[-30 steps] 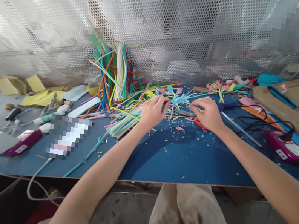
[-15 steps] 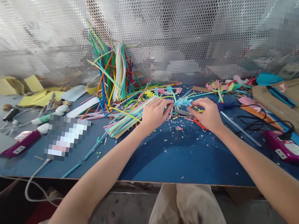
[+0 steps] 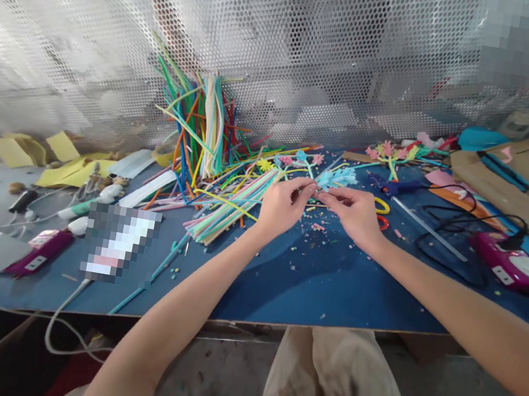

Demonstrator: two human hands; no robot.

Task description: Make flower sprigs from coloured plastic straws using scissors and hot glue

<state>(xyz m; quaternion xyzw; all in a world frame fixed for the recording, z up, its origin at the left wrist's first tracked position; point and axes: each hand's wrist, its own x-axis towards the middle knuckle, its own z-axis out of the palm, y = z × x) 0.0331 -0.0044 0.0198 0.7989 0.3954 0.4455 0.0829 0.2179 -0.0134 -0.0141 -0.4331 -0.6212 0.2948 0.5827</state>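
Note:
My left hand [image 3: 282, 205] and my right hand [image 3: 354, 212] meet above the blue tabletop [image 3: 331, 283], both with fingers pinched on a thin stem between them. A light blue frilly flower piece [image 3: 336, 177] sticks up just behind the fingertips, apparently at the end of that stem. Yellow-handled scissors [image 3: 381, 208] lie on the table just right of my right hand. A loose bundle of pastel straws [image 3: 226, 212] lies just left of my left hand.
Colourful straws [image 3: 200, 126] lean against the perforated metal screen [image 3: 290, 47]. Finished straw flowers [image 3: 391, 153] lie at the back right. A purple device [image 3: 510, 263] with a black cable sits at right, another purple device [image 3: 40, 252] with white cables at left. Small cuttings litter the table.
Both hands drew closer together and lifted slightly toward me. The right hand moved left off the scissors, which now show, and the blue flower piece rose with the hands.

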